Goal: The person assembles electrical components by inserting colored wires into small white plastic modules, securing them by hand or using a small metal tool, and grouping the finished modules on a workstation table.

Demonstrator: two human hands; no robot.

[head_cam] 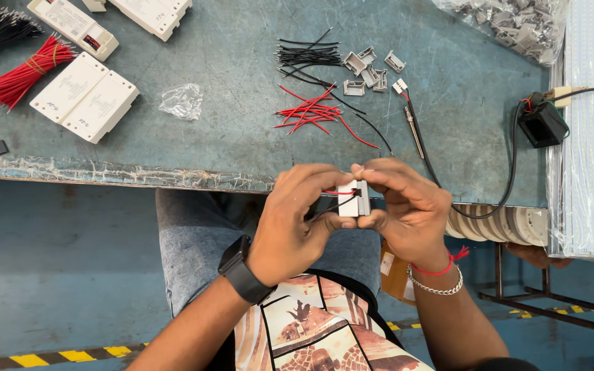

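A small white connector block (353, 198) is pinched between the left hand (295, 223) and the right hand (407, 209), both closed on it just off the near edge of a worn blue-green workbench (228, 130), above the lap. A short red wire (338, 192) and a black wire (335, 206) are seen running from the block toward the left hand. The bench's front edge is lined with crinkled, peeling tape, and open blue floor is left below and to the left, bordered by yellow-and-black hazard striping.

On the benchtop, a bare stretch is kept between the hands and the loose red wires (311, 111), with cut black wires (307, 55) and grey plastic housings (369, 69) just beyond. Flat white rectangular cases (85, 96) bearing printed labels are laid at the far left, beside a bundle of red wires (25, 69) tied with a band. A crumpled clear plastic bag (182, 101) is seen between them. A black box (542, 124) with cable is placed at the right, against long strips wrapped in clear film (589, 130).
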